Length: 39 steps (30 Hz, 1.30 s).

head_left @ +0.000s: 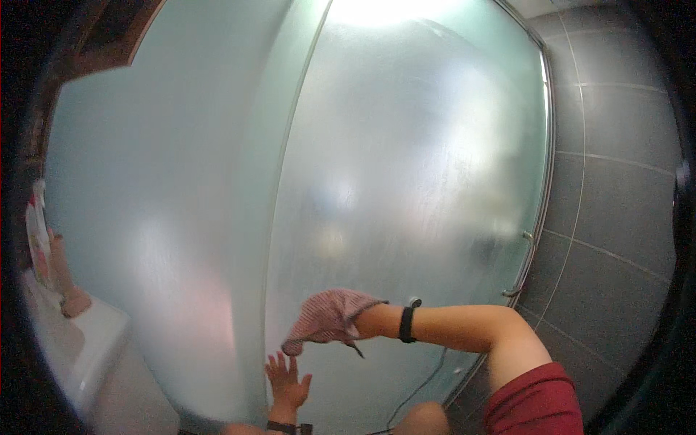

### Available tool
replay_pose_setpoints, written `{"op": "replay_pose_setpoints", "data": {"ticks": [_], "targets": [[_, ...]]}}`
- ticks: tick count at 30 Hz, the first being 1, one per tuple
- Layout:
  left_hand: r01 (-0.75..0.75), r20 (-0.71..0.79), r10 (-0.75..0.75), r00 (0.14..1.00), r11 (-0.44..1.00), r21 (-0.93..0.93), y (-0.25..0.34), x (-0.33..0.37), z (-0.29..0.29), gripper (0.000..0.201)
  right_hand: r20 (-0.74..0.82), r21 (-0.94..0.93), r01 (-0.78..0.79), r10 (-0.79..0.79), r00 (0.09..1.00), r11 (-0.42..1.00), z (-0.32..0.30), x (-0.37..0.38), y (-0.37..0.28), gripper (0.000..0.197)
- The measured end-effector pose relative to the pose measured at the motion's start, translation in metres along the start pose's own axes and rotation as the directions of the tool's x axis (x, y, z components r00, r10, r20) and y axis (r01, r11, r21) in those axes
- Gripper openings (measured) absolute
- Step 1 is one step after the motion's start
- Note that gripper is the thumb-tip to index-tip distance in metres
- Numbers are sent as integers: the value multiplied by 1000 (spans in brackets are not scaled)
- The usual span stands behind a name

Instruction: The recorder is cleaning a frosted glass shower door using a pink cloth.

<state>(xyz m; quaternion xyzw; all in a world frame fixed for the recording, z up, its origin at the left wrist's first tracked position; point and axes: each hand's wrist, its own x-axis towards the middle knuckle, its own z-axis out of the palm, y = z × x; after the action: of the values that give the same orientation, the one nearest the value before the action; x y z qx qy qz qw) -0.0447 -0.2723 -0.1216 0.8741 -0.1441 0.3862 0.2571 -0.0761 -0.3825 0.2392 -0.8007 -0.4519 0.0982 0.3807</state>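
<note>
A reddish checked cloth [326, 313] covers my right hand [370, 321], hiding its fingers. That hand keeps the cloth against, or very close to, a large frosted glass panel [406, 181]. There is a black band on the right wrist, and a dark red sleeve [533, 399] ends above the elbow. Just below the cloth, my left hand [288, 382] is raised with its fingers apart and nothing in it. It is close to the vertical edge between two glass panels; whether it touches the glass I cannot tell. A dark band circles its wrist.
Metal handle fittings [528, 237] stick out at the glass's right edge, beside a grey tiled wall [616, 203]. At left, a white ledge [109, 333] bears a bottle-like item [69, 290]. A thin dark cable [420, 391] hangs low. A brown frame [109, 36] is at upper left.
</note>
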Motion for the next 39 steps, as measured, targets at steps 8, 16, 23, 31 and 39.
{"op": "replay_pose_setpoints", "data": {"ticks": [8, 16, 23, 31, 39], "targets": [[-245, -390, 61, 919, 862, -445, 28, 29, -32, 72, 123, -786, 211, -188, 974, 581, 23, -49, -27, 11], [212, 226, 7, 974, 326, -921, 57, 5, -80, 37, 50, -868, 123, -162, 985, 481, 70, -61, -36, 17], [-138, -167, 39, 985, 760, -635, 42, 48, -95, 29, -397, -569, 290, -566, 722, 769, 122, -93, 23, 29], [-302, -367, 397, 841, 908, 290, 59, 207, -222, 24, -689, -235, 129, -259, 677, 963, 148, -150, 89, 32], [-560, -446, 499, 743, 828, -7, 199, 350, -290, 23, -680, 224, -336, 393, 619, 915, 204, -236, 222, 23]]}}
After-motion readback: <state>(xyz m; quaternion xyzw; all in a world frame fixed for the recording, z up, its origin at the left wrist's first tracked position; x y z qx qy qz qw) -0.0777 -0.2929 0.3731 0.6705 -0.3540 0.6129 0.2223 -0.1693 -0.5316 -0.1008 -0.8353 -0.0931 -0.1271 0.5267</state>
